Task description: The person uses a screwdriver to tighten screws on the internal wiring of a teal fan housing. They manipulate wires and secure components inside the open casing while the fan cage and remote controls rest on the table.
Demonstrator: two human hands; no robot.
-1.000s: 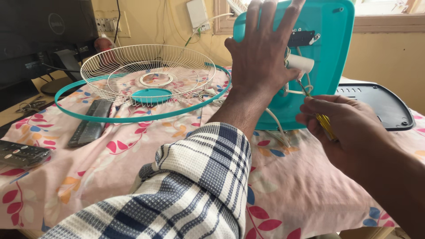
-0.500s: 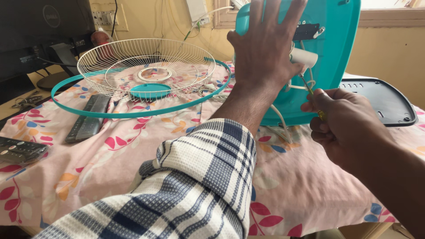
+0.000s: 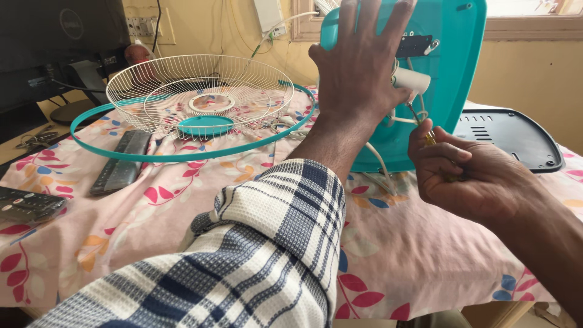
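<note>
My left hand [image 3: 359,64] lies flat with spread fingers against the teal fan body [image 3: 452,79], which stands upright on the table. My right hand [image 3: 464,170] is closed around a screwdriver [image 3: 425,130] with a yellow handle. Its thin shaft points up at the white cylindrical part [image 3: 412,80] and the wires inside the fan body. A checked sleeve covers my left forearm.
A white wire fan guard [image 3: 200,91] with a teal ring [image 3: 121,152] lies on the pink floral cloth [image 3: 182,212] at the left. Two dark remotes [image 3: 121,161] lie nearby. A black plastic cover [image 3: 510,140] lies at the right, a dark monitor [image 3: 54,42] at the back left.
My right hand has risen and moved in toward the fan body, bringing the screwdriver tip nearer the white part. My left hand stays pressed on the fan body.
</note>
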